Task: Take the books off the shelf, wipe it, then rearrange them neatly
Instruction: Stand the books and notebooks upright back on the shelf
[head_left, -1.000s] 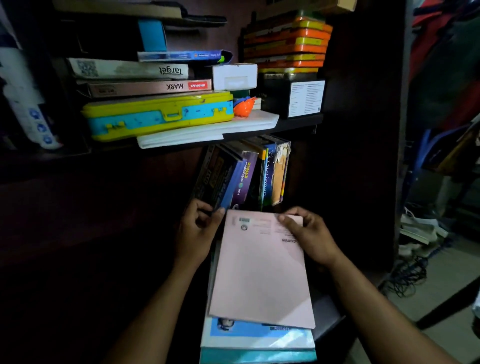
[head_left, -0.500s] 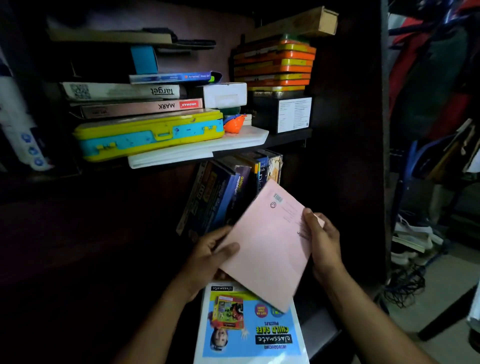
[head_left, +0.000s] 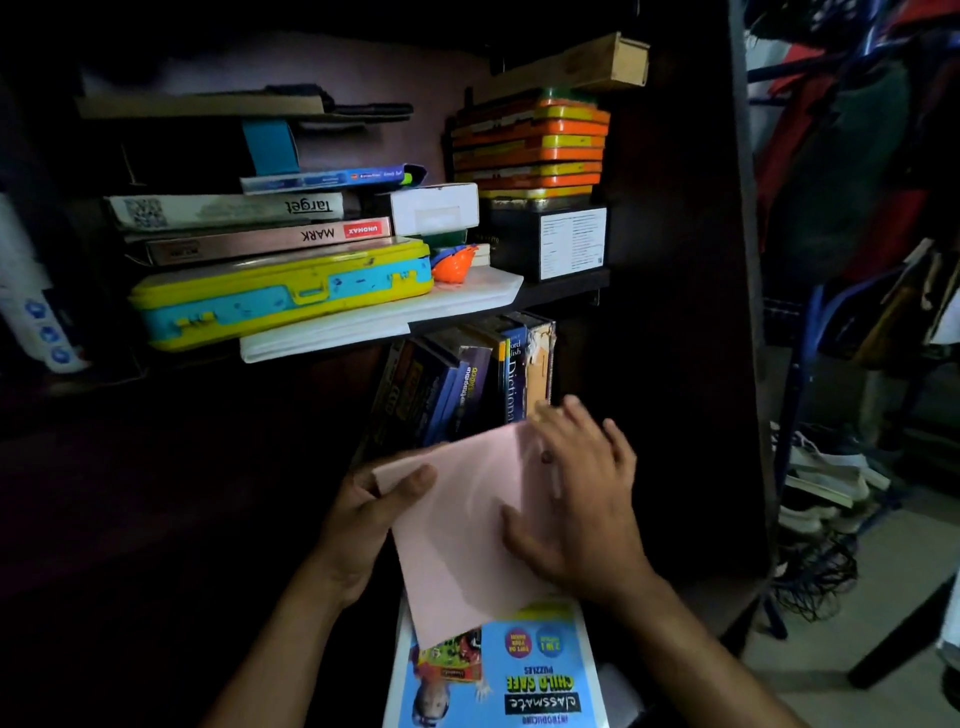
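You hold a thin pink book (head_left: 467, 525) in front of the dark shelf (head_left: 566, 288). Your left hand (head_left: 363, 519) pinches its top left corner, thumb on the front and fingers behind. Your right hand (head_left: 582, 499) lies flat on the right side of the cover with the fingers spread out and straight. The right hand looks a bit blurry.

The pink book is tilted. Its long side runs from the top, near the standing books, down toward you, and the bottom corner points down and a little left. The plain cover faces you.

Under the pink book lies a blue classmate book (head_left: 498, 675). It lies flat, with its long side pointing away from you, and its words are upside down to you. The pink book's bottom corner covers its top part.

Behind your hands a row of standing books (head_left: 467, 379) leans to the left on the lower shelf. Above them sit a yellow and blue case (head_left: 280, 296) and a stack of orange tins (head_left: 530, 145).
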